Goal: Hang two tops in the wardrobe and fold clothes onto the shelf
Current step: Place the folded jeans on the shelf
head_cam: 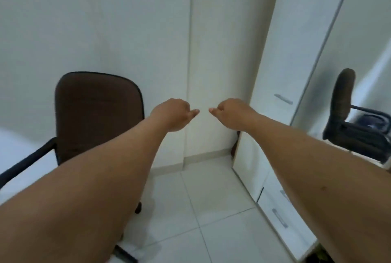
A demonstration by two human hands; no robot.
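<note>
Head view: left hand (pixel 173 114) stretched out in front, back of hand up, fingers curled under into a loose fist, thumb sticking out to the right, holding nothing. Right hand (pixel 232 113) mirrors it, fingers curled under, thumb pointing left, also holding nothing. The 2 thumb tips are near each other but apart, a narrow gap between them. Both forearms bare, reaching in from the bottom corners.

Wardrobe (pixel 281 76) is white, at the right, just beside the right hand, doors closed; a silver handle (pixel 283 99) sits on its door, lower drawers (pixel 277 205) under it carry a 2nd silver handle. A mirror panel (pixel 359 55) on the wardrobe's far right side reflects a chair. No tops or other clothes visible in this frame, and no shelf showing with the doors closed.

Brown office chair (pixel 97 112) with black armrest (pixel 27 163) stands at the left, behind the left forearm, against a white wall (pixel 95 19). White tiled floor (pixel 201 209) below, between the arms.
</note>
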